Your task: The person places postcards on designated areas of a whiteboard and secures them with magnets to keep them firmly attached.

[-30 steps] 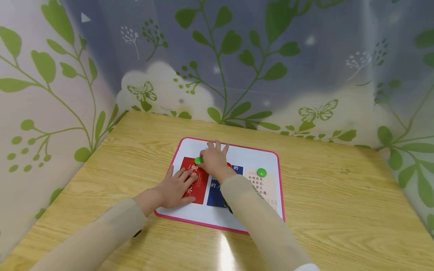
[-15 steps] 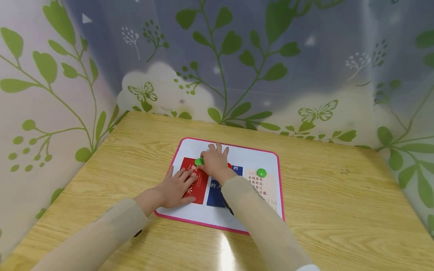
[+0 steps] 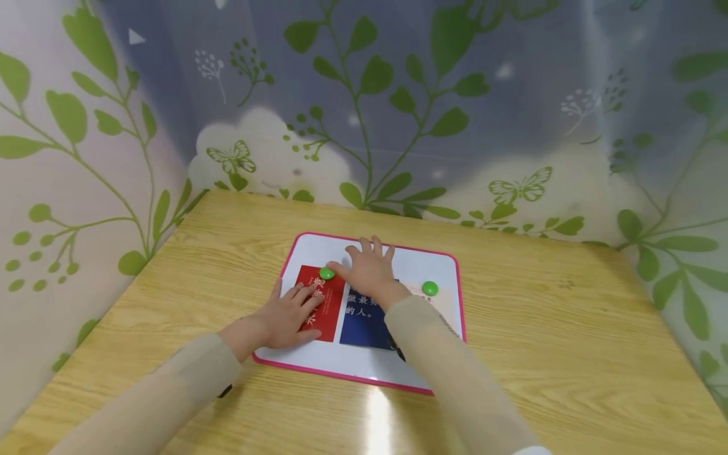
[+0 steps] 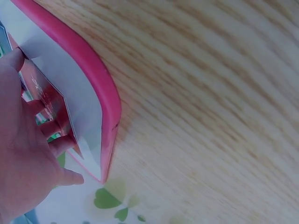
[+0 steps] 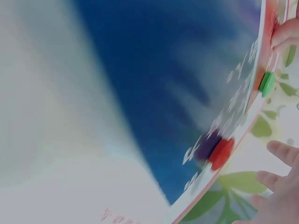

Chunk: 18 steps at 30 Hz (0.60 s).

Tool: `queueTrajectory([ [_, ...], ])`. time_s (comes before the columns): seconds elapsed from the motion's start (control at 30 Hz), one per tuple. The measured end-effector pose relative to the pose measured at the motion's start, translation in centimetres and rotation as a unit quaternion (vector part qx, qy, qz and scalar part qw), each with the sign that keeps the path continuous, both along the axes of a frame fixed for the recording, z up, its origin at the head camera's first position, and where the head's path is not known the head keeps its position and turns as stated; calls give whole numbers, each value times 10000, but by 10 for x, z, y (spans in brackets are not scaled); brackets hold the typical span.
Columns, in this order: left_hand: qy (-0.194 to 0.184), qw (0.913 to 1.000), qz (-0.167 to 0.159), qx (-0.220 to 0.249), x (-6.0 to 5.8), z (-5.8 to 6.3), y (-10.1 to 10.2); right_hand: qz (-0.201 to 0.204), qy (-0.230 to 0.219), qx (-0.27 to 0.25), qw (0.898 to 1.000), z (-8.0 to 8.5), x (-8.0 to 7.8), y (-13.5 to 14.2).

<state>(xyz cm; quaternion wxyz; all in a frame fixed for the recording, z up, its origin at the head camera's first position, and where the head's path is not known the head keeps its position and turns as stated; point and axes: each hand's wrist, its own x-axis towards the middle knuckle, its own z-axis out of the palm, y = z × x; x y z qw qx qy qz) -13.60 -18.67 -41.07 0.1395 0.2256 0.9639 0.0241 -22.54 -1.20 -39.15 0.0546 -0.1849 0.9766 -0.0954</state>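
Note:
A red card [image 3: 324, 322] with white characters lies on a pink-rimmed whiteboard [image 3: 318, 360]. My left hand [image 3: 287, 319] rests on that card with its fingers spread; the left wrist view shows the fingers [image 4: 49, 128] across its surface. At the card's top sits a round green magnet [image 3: 327, 273]. My right hand [image 3: 370, 272] is just right of this magnet, fingers spread, the thumb tip close to its edge. Under the right hand and sleeve is a blue card [image 3: 364, 328], partly hidden. Its red magnet [image 5: 222, 154] shows in the right wrist view.
A pale card [image 3: 449, 302] with a second green magnet [image 3: 430, 288] is at the board's right, mostly behind the right sleeve. The board lies on a wooden table [image 3: 540, 354]. A leaf-patterned wall covering [image 3: 398, 158] rises behind and at the sides.
The right hand has let go of the green magnet, its fingers have spread, and it has shifted right. The magnet stays on the red card. The left hand keeps its place.

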Motion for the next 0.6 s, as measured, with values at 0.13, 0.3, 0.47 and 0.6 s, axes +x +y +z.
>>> queueTrajectory([
  [0.13, 2, 10000, 2, 22, -3, -1, -2, 7, -159, -86, 9998, -1, -1, 12],
  [0.3, 121, 9996, 88, 225, -4, -6, -8, 113, -374, -77, 9992, -1, 1, 28],
  [0.47, 426, 9971, 189, 604, -1, -11, -14, 46, -492, -97, 9987, -2, 2, 46],
  [0.6, 908, 9926, 266, 765, -3, -10, -12, 119, -437, -157, 9988, -1, 3, 63],
])
